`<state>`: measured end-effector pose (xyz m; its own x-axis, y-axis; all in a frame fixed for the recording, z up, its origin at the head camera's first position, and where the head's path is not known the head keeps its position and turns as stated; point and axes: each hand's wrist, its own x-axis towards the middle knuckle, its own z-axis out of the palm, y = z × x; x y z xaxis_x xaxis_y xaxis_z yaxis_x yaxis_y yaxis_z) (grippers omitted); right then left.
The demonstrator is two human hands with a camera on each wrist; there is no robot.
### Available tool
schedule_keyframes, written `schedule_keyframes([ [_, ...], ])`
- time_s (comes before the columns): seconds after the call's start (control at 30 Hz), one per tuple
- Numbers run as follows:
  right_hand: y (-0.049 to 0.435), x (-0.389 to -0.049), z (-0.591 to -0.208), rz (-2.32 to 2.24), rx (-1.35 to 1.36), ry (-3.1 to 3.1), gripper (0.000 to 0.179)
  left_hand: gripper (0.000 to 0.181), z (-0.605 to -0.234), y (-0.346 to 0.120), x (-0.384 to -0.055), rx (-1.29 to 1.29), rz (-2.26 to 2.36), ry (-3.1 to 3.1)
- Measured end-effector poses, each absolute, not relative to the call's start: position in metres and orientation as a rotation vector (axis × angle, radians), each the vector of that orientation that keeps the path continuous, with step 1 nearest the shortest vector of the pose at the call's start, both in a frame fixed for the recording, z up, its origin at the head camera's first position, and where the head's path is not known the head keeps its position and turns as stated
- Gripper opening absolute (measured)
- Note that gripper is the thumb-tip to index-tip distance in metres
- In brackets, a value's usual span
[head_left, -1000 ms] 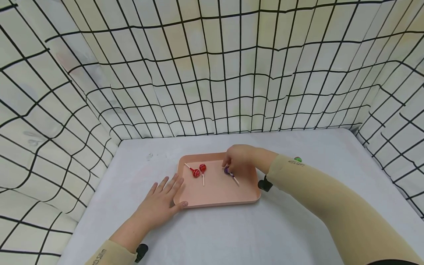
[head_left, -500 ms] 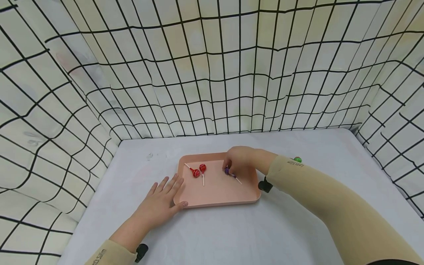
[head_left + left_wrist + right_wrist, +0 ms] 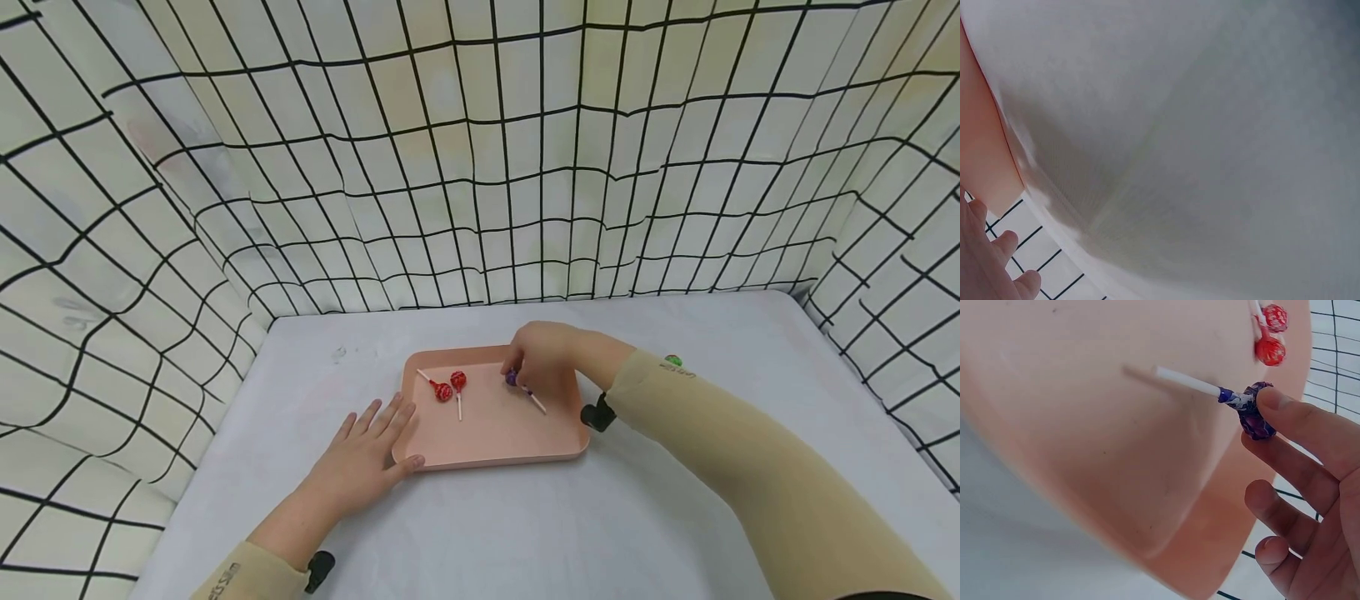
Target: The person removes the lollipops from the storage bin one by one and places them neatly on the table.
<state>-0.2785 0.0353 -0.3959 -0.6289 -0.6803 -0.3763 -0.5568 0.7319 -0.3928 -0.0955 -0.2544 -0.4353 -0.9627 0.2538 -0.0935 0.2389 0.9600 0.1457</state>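
Observation:
Between thumb and index finger, my right hand (image 3: pixel 543 357) pinches the wrapped head of a purple lollipop (image 3: pixel 1255 412). Its white stick points away from the hand, over the right part of a pink tray (image 3: pixel 495 437). Two red lollipops, one upright in the head view (image 3: pixel 458 382) and one slanted (image 3: pixel 442 392), lie in the tray's left half. My left hand (image 3: pixel 367 454) rests with spread, straight fingers at the tray's left edge, thumb at the near left corner. The left wrist view shows only some of its fingertips (image 3: pixel 1007 244) beside the tray.
A green lollipop head (image 3: pixel 673 360) shows on the white table (image 3: pixel 495 533) behind the right sleeve, which hides part of it. A white wall with a black grid (image 3: pixel 525 167) stands behind the table and along both sides.
The purple lollipop shifts and turns slightly in the right hand's fingers, and that hand has risen a little. The left hand, tray and red lollipops stay where they were.

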Motion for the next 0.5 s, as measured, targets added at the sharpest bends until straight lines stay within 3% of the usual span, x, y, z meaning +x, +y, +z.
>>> schedule_keyframes([
  [0.5, 0.055, -0.290, -0.382, -0.447, -0.895, 2.448, 0.029, 0.086, -0.438, -0.255, -0.097, 0.376, 0.207, 3.000],
])
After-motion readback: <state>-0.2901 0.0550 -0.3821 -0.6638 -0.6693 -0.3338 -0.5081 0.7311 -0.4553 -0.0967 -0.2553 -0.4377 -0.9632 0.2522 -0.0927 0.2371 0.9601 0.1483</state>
